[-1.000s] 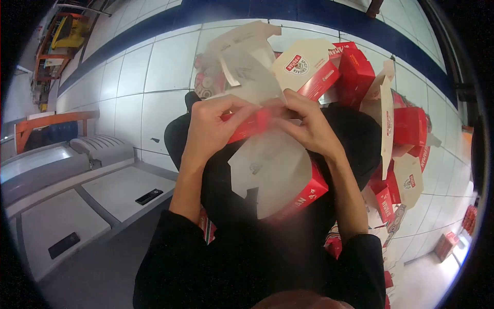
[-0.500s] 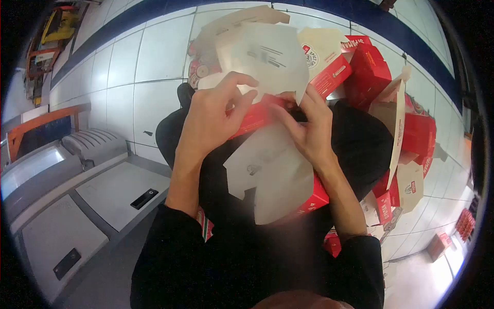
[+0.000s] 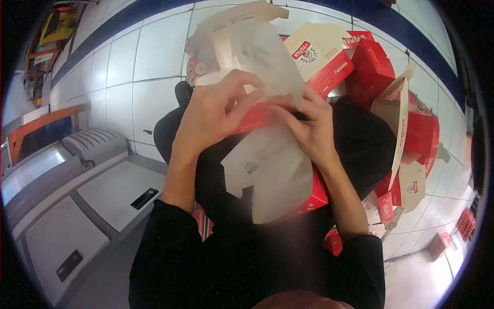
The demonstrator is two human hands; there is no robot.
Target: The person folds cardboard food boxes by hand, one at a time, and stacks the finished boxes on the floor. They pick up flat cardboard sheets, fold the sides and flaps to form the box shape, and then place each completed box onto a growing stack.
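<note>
A partly folded red-and-white cardboard food box (image 3: 278,165) lies across my lap, its pale inner side facing up. My left hand (image 3: 213,108) has thumb and fingers curled at the left end of its red wall. At the other end my right hand (image 3: 309,123) grips the same wall, fingertips partly hidden behind the board. Above the hands a pale flap (image 3: 257,51) stands up, smeared by haze. The wide lower panel spreads toward my body, with a red side at its right edge.
Several folded red boxes lie to the right, among them a cream-lidded chicken box (image 3: 314,51) and a red box (image 3: 370,72). A large pale panel (image 3: 401,123) stands upright farther right. At left is a grey chest freezer (image 3: 108,190). White tiles (image 3: 159,51) cover the floor.
The upper flap has shifted up and left, showing more of the chicken box's printed lid behind it. Both hands keep their hold, with only slight movement.
</note>
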